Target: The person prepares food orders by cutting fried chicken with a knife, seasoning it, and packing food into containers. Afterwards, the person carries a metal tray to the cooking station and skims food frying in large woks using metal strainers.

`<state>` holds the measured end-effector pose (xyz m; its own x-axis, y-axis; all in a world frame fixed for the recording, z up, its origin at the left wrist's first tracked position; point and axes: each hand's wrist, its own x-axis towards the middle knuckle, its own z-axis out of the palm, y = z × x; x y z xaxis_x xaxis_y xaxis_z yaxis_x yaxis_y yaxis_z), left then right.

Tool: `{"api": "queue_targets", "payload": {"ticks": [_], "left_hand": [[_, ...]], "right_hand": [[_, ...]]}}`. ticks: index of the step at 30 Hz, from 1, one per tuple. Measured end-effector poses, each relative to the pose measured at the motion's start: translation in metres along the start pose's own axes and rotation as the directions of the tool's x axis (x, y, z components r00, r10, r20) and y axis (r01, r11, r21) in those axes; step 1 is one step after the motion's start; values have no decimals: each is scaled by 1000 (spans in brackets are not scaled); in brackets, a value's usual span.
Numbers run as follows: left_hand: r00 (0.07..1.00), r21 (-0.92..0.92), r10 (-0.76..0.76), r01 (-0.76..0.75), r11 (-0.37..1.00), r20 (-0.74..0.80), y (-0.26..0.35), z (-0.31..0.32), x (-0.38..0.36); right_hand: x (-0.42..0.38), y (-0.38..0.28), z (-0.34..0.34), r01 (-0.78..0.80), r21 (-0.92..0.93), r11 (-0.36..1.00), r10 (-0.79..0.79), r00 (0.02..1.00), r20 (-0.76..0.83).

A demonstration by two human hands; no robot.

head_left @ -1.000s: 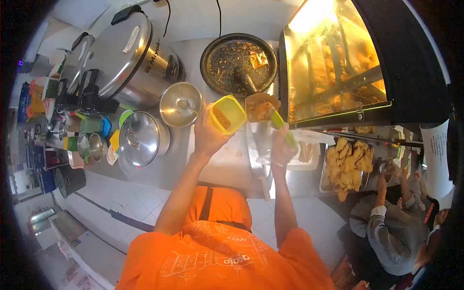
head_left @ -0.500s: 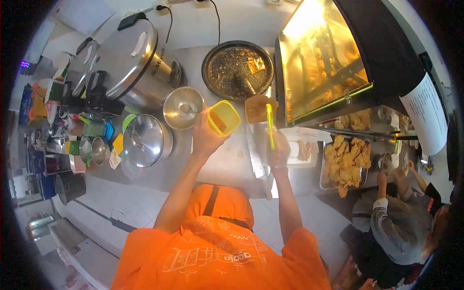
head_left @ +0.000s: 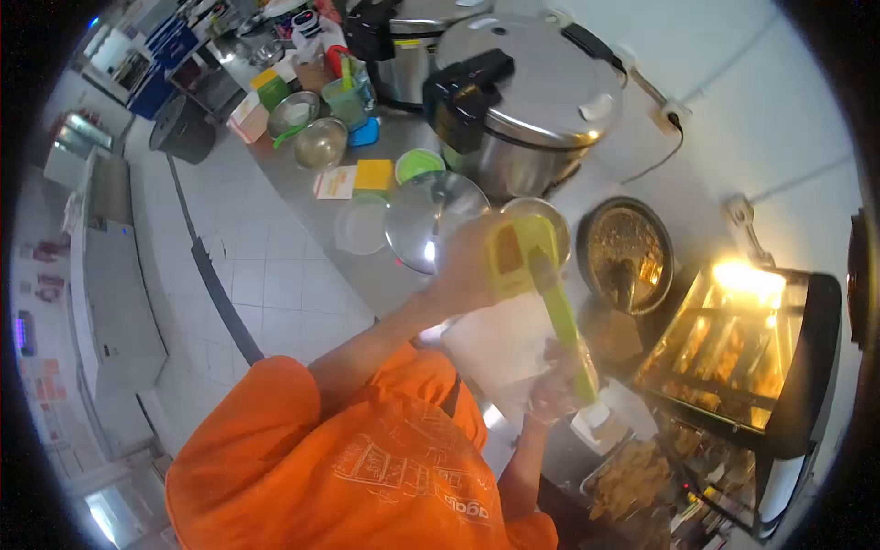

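My left hand (head_left: 467, 261) grips a yellow-green square tub (head_left: 530, 240), tilted so that an orange-brown filling shows inside it. My right hand (head_left: 555, 385), in what looks like a thin clear glove, is wrapped round a long lime-green utensil (head_left: 562, 316). Its greyish far end overlaps the tub's edge in this view; motion blur hides its exact shape. Just behind the tub sits a steel bowl (head_left: 557, 213), partly covered by it. Beyond my right hand lies a brown wooden block (head_left: 612, 335), its handle reaching into the round black dish (head_left: 589, 234).
Large steel pressure cookers (head_left: 541, 151) stand at the back, near a steel lid (head_left: 412, 215). To the right are a lit glass warmer (head_left: 724, 357) and a tray of fried pieces (head_left: 632, 481). Small bowls (head_left: 321, 144) and a yellow box (head_left: 373, 174) line the counter's left side.
The view has swung left and tilted. The utensil, earlier over the wooden block and apart from the tub, now has its end at the tub. Both hands still hold the same things.
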<state>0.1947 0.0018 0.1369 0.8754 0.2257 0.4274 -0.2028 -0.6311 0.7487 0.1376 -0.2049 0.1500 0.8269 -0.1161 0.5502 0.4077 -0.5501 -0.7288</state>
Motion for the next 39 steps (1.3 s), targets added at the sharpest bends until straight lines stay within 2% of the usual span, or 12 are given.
{"api": "queue_targets", "payload": {"ticks": [3, 5, 7, 13, 16, 20, 23, 28, 32, 35, 38, 39], "left_hand": [[968, -47, -82, 73, 996, -237, -30, -79, 31], [914, -24, -105, 104, 994, -393, -65, -114, 67], [865, -74, -144, 124, 990, -481, -131, -133, 98], [834, -198, -395, 343, 918, -384, -321, -94, 153], [852, -171, -390, 351, 921, -349, -354, -83, 151], [723, 36, -321, 431, 902, -612, -343, -72, 124], [992, 144, -120, 113, 983, 42, -359, -61, 81], [860, 515, 2, -308, 800, 511, -358, -58, 115], [705, 422, -36, -382, 823, 708, -351, -65, 132], [841, 313, 115, -318, 895, 528, -347, -90, 128], [972, 226, 106, -154, 962, 210, -318, -134, 133], [992, 256, 50, -78, 964, 115, -318, -138, 143]], "right_hand": [[16, -25, 44, -472, 420, 775, 598, 762, -248], [46, -66, 60, -527, 615, 586, 663, 749, 10], [62, -109, 93, -695, 399, 598, 747, 664, 38], [40, -112, 216, -743, 421, 520, 766, 624, 156], [27, -98, 248, -759, 534, 372, 805, 550, 222], [25, -104, 248, -688, 197, 698, 691, 720, 62], [27, -107, 256, -713, 463, 527, 794, 607, 32], [20, -94, 269, -733, 465, 496, 767, 621, 162], [30, -121, 293, -732, 223, 643, 722, 677, 140], [31, -134, 298, -600, 352, 718, 632, 775, 32], [46, -155, 304, -691, 214, 690, 722, 676, -148], [44, -147, 307, -653, 464, 599, 754, 655, -54]]}}
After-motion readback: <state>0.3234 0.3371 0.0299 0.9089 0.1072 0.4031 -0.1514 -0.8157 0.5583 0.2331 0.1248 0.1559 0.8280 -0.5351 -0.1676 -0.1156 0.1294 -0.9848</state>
